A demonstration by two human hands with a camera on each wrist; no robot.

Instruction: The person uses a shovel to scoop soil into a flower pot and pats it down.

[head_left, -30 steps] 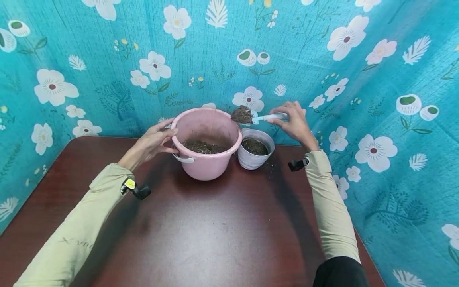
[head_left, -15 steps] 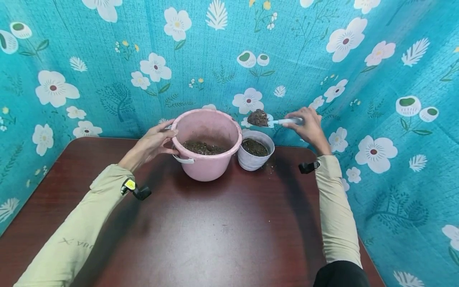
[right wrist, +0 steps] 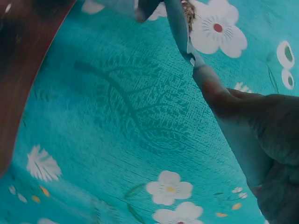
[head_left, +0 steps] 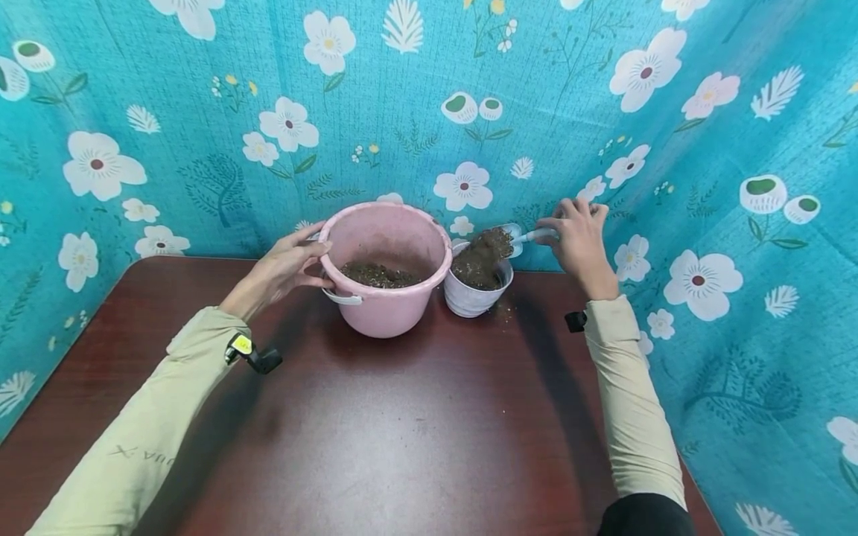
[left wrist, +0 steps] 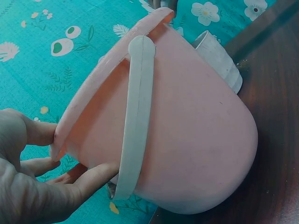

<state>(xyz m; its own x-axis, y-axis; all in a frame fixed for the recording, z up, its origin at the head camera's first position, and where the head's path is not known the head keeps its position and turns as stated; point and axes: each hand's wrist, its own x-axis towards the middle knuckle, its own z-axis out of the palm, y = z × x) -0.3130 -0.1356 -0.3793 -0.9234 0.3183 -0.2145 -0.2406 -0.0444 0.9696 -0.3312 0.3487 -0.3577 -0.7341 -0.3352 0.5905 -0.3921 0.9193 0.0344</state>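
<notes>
My left hand [head_left: 284, 268] grips the left rim of a pink bucket [head_left: 385, 316], thumb over the edge and fingers beneath it by the white handle [left wrist: 138, 112]. Dark soil [head_left: 378, 275] lies in the bucket's bottom. My right hand [head_left: 579, 242] holds a small light-blue trowel [head_left: 516, 240] by its handle. The trowel's blade tilts over a small white-grey plant pot [head_left: 472, 301], and soil [head_left: 485, 257] slides from it into the pot. In the right wrist view the trowel's handle [right wrist: 243, 149] lies in the fingers; only a bit of soil shows.
The pot stands just right of the bucket on a dark red-brown table [head_left: 389, 432]. Some soil crumbs [head_left: 506, 307] are scattered beside the pot. A turquoise flowered curtain [head_left: 402, 104] hangs close behind and to the right of the table.
The right hand carried the loaded trowel rightward from the bucket's rim, then lowered and tipped it over the pot. Soil now falls into the pot. The left hand and bucket stayed put.
</notes>
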